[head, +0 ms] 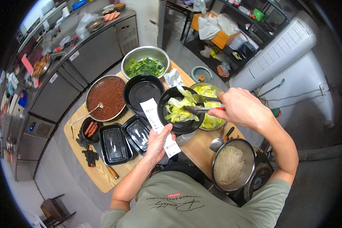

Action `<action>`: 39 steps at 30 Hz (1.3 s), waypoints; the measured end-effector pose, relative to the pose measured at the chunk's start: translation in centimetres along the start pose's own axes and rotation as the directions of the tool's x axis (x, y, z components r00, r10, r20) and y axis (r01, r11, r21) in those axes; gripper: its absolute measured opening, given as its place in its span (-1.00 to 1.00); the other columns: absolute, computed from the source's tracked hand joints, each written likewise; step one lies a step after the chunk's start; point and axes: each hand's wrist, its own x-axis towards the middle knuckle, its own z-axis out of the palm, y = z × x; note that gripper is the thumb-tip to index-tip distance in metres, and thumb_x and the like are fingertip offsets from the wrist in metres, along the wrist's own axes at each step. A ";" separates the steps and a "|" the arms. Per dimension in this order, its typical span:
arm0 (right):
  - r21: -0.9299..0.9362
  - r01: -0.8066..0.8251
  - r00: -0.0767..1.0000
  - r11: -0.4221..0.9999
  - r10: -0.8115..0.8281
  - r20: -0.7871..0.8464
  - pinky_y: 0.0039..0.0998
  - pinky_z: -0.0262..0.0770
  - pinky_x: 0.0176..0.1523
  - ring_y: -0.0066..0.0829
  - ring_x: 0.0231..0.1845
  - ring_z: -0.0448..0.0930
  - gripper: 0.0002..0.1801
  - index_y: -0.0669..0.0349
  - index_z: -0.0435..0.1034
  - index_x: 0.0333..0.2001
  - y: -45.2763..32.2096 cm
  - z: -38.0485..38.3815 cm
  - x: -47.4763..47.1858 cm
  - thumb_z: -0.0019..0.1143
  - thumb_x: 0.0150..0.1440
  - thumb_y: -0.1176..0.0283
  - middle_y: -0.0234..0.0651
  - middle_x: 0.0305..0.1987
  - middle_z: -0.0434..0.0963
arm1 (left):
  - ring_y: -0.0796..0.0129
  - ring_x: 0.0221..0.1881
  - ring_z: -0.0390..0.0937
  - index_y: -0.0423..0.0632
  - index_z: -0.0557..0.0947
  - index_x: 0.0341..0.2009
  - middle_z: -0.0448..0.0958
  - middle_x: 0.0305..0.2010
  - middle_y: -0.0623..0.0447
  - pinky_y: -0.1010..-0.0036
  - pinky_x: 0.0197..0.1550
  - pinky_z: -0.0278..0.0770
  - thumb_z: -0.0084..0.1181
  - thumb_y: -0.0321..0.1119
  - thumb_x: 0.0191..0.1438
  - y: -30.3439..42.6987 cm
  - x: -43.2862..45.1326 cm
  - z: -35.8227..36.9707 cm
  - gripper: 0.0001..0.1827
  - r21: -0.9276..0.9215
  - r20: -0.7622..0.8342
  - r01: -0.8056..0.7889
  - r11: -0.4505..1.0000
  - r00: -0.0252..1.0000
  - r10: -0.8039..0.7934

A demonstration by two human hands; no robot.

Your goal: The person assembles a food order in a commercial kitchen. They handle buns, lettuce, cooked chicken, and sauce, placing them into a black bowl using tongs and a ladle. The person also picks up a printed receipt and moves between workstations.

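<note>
My right hand (242,107) grips metal tongs (208,104) whose jaws are around pale green lettuce leaves (179,109). Those leaves are in a round black plastic bowl (185,128). With my left hand (158,142) I hold the near side of this bowl, along with a printed paper slip (151,111) under my thumb. Just right of the bowl, partly hidden by it and the tongs, stands a metal basin (221,89) of cut lettuce. An empty black bowl (142,91) sits to the left.
On the wooden table (82,159) are a pan of red-brown sauce (107,95), a steel bowl of leafy greens (145,51), a pot of sausages (91,129) and rectangular black containers (114,145). A pot of noodles (230,164) and a ladle (216,144) are at right. Steel counters (94,48) curve along the left.
</note>
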 end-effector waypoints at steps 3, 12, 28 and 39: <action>-0.028 0.020 0.996 0.999 -0.022 -0.081 -0.14 0.50 -0.39 0.03 -0.51 0.54 -0.51 0.36 0.40 -0.47 -0.8 0.3 -0.1 0.15 0.07 0.06 -0.03 -0.64 0.47 | 0.45 -0.56 0.45 -0.13 0.45 -0.20 0.47 -0.39 0.10 0.54 -0.52 0.46 0.17 -0.39 0.10 0.1 -0.6 -0.8 -0.79 -0.024 0.006 -0.030 0.999 1.000 0.030; -0.130 0.140 0.986 0.982 -0.151 -0.073 -0.27 0.49 -0.44 -0.14 -0.50 0.58 -0.57 0.38 0.38 -0.38 -4.6 1.3 -1.7 0.18 0.04 0.14 -0.08 -0.50 0.49 | 0.45 -0.55 0.45 -0.16 0.47 -0.18 0.47 -0.37 0.10 0.55 -0.51 0.47 0.15 -0.41 0.11 0.1 -1.3 -0.7 -0.79 -0.034 0.000 -0.071 0.997 0.997 0.072; -0.166 0.151 0.988 0.975 -0.153 0.001 -0.31 0.48 -0.44 -0.22 -0.53 0.57 -0.60 0.33 0.41 -0.44 -3.4 -0.2 -2.6 0.14 0.06 0.14 -0.19 -0.56 0.49 | 0.44 -0.56 0.46 -0.14 0.48 -0.20 0.48 -0.41 0.11 0.56 -0.52 0.46 0.20 -0.39 0.08 -1.2 -1.0 -0.1 -0.77 -0.027 -0.022 -0.010 1.000 1.000 0.010; -0.131 0.048 0.998 0.990 -0.053 -0.033 -0.23 0.51 -0.39 -0.17 -0.47 0.59 -0.65 0.28 0.41 -0.46 -2.3 -0.7 -3.2 0.02 0.14 0.18 -0.15 -0.51 0.52 | 0.47 -0.54 0.46 -0.16 0.49 -0.19 0.50 -0.39 0.11 0.56 -0.48 0.46 0.24 -0.49 0.02 -1.6 -1.6 0.4 -0.74 0.022 0.004 -0.122 0.992 0.992 0.122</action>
